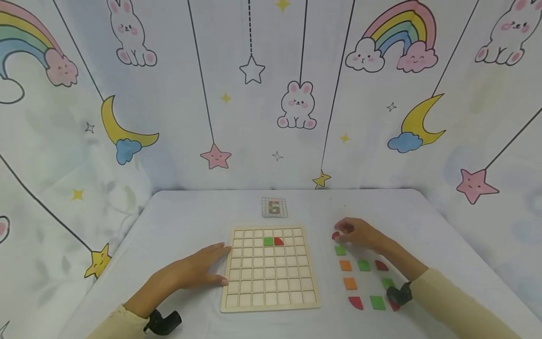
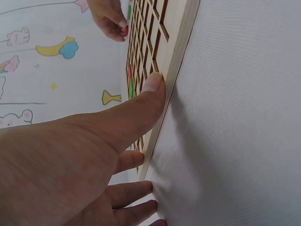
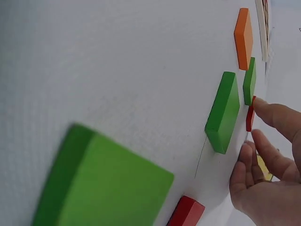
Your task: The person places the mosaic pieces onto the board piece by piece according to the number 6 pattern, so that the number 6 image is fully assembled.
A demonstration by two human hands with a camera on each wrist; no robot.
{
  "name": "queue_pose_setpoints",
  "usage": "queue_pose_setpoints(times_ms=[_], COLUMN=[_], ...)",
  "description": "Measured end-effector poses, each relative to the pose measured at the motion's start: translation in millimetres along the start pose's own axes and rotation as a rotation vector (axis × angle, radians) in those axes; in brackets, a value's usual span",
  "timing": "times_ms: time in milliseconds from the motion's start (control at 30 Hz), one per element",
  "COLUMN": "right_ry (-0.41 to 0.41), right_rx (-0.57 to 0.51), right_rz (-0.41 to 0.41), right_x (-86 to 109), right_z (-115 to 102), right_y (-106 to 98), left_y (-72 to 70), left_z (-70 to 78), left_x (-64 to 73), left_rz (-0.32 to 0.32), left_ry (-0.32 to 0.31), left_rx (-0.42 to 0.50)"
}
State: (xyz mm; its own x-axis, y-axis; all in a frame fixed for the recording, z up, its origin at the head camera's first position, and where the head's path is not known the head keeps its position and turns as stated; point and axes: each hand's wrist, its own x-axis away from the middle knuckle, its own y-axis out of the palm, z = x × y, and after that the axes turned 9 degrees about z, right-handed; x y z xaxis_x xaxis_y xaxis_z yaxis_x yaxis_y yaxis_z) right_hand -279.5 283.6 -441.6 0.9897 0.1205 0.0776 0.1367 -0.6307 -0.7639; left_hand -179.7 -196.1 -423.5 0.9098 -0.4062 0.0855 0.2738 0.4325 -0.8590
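A wooden grid board (image 1: 269,308) lies mid-table, with a green square tile (image 1: 268,241) and a red quarter-circle tile (image 1: 278,241) side by side in its second row. My left hand (image 1: 202,268) rests at the board's left edge, fingers spread. In the left wrist view its thumb (image 2: 153,84) lies on the frame (image 2: 175,44). To the right of the board, my right hand (image 1: 360,234) pinches another red quarter-circle tile (image 1: 335,235) between thumb and forefinger, low at the table. The right wrist view shows that tile (image 3: 250,117) between the fingertips.
Below the right hand lie loose tiles: orange squares (image 1: 346,265), green squares (image 1: 377,302) and red quarter-circles (image 1: 356,302). The right forearm passes over some of them. Behind the board is a small pattern card (image 1: 274,207) with a coloured figure. A printed cloth (image 1: 262,117) hangs behind the table.
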Motion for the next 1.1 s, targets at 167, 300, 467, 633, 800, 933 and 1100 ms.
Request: queue_pose_setpoints(times_ms=[167, 300, 467, 633, 800, 933, 1100], right_ry=[-0.036, -0.071, -0.098, -0.150, -0.176, -0.215, -0.243], right_rx=[0.036, 0.059, 0.071, 0.097, 0.114, 0.105, 0.097], right_rz=[-0.008, -0.002, 0.008, 0.048, 0.071, 0.070, 0.066], right_x=[2.5, 2.3, 2.8, 0.9, -3.2, -6.8, -11.7], right_z=[-4, -5, -5, -5, -7, -11, -25], right_y=[0, 1, 2, 3, 6, 10, 18], left_y=[-0.3, -0.4, 1.0, 2.2, 1.1, 0.0, 0.0], left_z=[0.5, 0.9, -0.7, -2.8, -2.2, -0.9, -0.8], left_x=[1.6, 2.1, 2.2, 1.5, 1.8, 1.8, 2.0], left_rz=[0.002, 0.005, 0.006, 0.007, 0.007, 0.008, 0.007], left_ry=[-0.002, -0.004, -0.006, 0.002, 0.006, 0.006, 0.002], left_rx=[0.006, 0.004, 0.001, -0.005, -0.013, -0.010, -0.004])
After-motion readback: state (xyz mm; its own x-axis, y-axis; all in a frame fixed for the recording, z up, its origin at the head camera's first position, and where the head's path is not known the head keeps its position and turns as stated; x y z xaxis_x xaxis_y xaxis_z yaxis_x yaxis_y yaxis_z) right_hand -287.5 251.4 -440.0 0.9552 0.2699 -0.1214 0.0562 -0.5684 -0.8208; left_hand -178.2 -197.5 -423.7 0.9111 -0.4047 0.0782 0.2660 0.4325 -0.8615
